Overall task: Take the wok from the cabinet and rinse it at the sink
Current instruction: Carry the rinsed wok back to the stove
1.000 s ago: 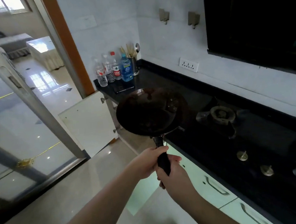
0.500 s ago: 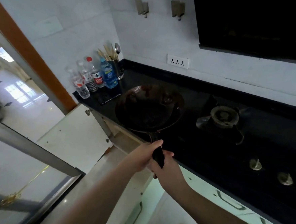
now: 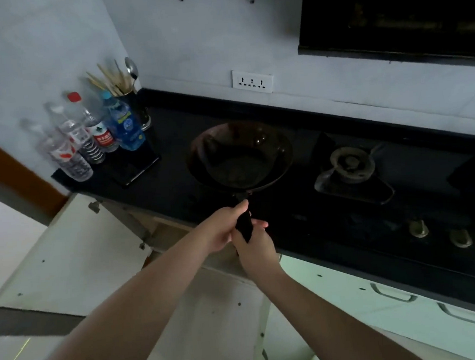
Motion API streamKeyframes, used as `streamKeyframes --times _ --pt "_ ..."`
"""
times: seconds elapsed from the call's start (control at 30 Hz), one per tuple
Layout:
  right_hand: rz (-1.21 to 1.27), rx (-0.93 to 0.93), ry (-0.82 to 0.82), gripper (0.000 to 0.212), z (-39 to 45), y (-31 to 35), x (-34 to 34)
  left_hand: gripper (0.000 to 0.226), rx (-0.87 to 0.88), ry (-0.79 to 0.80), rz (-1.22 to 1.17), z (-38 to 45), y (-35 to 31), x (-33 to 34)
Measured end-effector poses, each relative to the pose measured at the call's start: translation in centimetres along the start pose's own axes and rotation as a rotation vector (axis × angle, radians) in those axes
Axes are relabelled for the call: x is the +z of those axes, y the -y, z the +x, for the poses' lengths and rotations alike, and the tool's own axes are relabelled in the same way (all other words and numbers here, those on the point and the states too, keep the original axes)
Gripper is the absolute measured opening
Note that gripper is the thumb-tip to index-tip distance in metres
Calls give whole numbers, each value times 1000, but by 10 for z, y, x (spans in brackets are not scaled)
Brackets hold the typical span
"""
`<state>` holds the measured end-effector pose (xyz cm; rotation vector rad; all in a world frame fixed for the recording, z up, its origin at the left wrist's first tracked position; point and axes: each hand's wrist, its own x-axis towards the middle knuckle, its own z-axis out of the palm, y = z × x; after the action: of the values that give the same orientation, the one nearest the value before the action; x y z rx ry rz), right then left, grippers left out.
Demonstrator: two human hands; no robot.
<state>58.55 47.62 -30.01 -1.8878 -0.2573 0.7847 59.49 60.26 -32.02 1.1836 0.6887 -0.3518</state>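
A dark round wok [image 3: 240, 155] with a black handle hovers level over the black countertop [image 3: 174, 184], left of the gas burner. My left hand [image 3: 222, 227] and my right hand [image 3: 253, 244] are both wrapped around the handle, the left higher up, the right just below it. The white cabinet door [image 3: 67, 256] hangs open below the counter at the left, with the cabinet opening beside it. No sink is in view.
Several plastic bottles [image 3: 92, 133] and a cup of chopsticks and a spoon [image 3: 135, 108] stand at the counter's left end, with a dark phone-like slab [image 3: 134, 167] before them. The gas burner [image 3: 352, 163] and two stove knobs [image 3: 437, 233] lie to the right. Green drawers [image 3: 393, 298] run below.
The wok has come up from the cabinet side and now sits over the countertop, further right. My view has turned right, away from the doorway and floor. Both hands keep their grip.
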Motion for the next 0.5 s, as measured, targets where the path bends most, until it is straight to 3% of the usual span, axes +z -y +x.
streamKeyframes --times 0.17,0.33,0.5 --pt "11 41 -79 18 19 5 14 44 -14 68 76 13 -11 -11" --pt "1 42 -137 34 28 3 19 60 -65 117 155 28 -17 -16" --pt "52 66 -143 23 37 4 23 68 -98 117 232 32 -26 -21"
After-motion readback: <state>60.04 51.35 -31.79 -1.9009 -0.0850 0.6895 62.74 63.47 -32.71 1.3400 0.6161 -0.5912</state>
